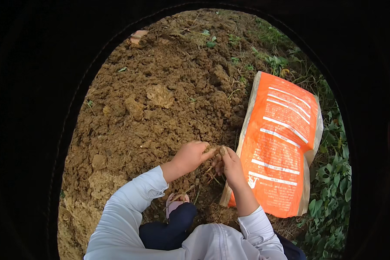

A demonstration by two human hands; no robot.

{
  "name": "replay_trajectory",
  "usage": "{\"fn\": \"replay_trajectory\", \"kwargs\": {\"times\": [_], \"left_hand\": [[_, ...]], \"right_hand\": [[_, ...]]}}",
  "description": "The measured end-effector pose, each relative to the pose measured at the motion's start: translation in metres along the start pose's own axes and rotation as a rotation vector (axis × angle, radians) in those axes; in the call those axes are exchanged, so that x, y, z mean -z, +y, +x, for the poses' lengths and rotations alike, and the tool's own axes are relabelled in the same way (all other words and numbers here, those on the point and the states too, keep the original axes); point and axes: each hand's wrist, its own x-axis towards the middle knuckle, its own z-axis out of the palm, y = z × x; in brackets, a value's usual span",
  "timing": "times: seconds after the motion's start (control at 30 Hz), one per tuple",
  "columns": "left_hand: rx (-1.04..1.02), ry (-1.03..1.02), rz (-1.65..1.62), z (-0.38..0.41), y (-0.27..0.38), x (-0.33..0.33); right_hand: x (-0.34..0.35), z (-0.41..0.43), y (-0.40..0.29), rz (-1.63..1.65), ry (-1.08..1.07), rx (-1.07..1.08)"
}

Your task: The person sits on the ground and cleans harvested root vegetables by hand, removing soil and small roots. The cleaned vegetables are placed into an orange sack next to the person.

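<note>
My left hand (189, 158) reaches in from the left, with thumb and fingers closed around a small earth-coloured piece (209, 149). What that piece is, soil or plant matter, I cannot tell. My right hand (230, 165) meets it from the right, its muddy thumb and fingertips pinched at the end of the piece. Both hands are above loose brown soil (178, 126), beside a large orange woven sack (279, 143). The sack lies flat with white bands and printed writing. Thin dry stems (190, 191) lie below my hands.
Green leafy vines (331, 182) run along the right edge. A reddish brick-like piece (139, 36) sits at the far left. Large clods (160, 96) make the soil uneven. A pink shoe (175, 203) and dark trouser leg (169, 227) are below my hands.
</note>
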Motion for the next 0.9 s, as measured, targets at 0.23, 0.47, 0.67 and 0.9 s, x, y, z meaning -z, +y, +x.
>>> {"fn": "replay_trajectory", "kwargs": {"times": [0.23, 0.47, 0.67, 0.9], "left_hand": [[0.209, 0.086, -0.123, 0.003, 0.002, -0.002], [0.784, 0.076, -0.804, 0.015, -0.003, 0.011], [0.465, -0.18, -0.84, 0.008, -0.004, 0.021], [0.309, -0.083, -0.462, 0.005, 0.018, 0.013]], "right_hand": [[-0.015, -0.004, 0.006, 0.094, 0.055, 0.12], [-0.004, -0.005, 0.009, -0.028, -0.054, 0.318], [-0.006, -0.005, 0.007, 0.061, -0.003, 0.376], [-0.007, -0.013, 0.015, 0.413, 0.052, 0.16]]}}
